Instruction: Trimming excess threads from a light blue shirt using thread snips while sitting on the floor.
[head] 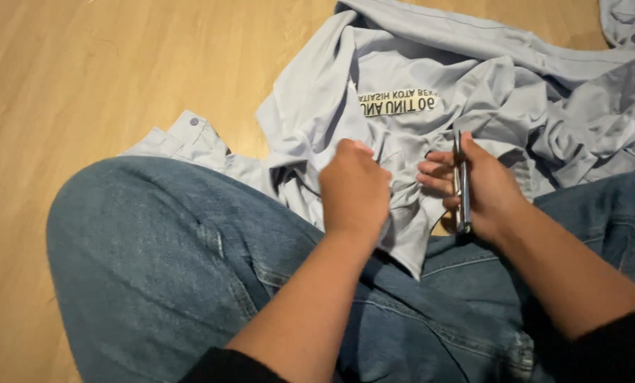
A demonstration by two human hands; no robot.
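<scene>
The left hand [355, 188] is closed into a loose fist, fingers curled under and bunching a fold of the pale blue shirt [402, 78]. Its knuckles face up and the fingertips are hidden in the cloth, so how tight the pinch is cannot be told.

The right hand [484, 188] is wrapped around a slim metal tool [462, 181], the thumb lying along its far side and the fingers curled in from the near side. The fingers are close together, pressed on the tool; the fingertips point left toward the left hand, just apart from it. The tool looks like small snips or tweezers, but which one cannot be told.

The tool's long axis runs nearly straight up and down in the view, away from the person. Its tip sticks out above the thumb, pointing at the far part of the shirt; its other end shows below the palm, near the shirt's lower edge.

The shirt lies crumpled on the wooden floor [83, 64] and spills over the person's lap, between the two knees in blue jeans [161, 262]. A printed panel with dark lettering shows upside down just beyond the hands. A buttoned cuff [193, 128] lies flat on the floor to the left of the left hand.
</scene>
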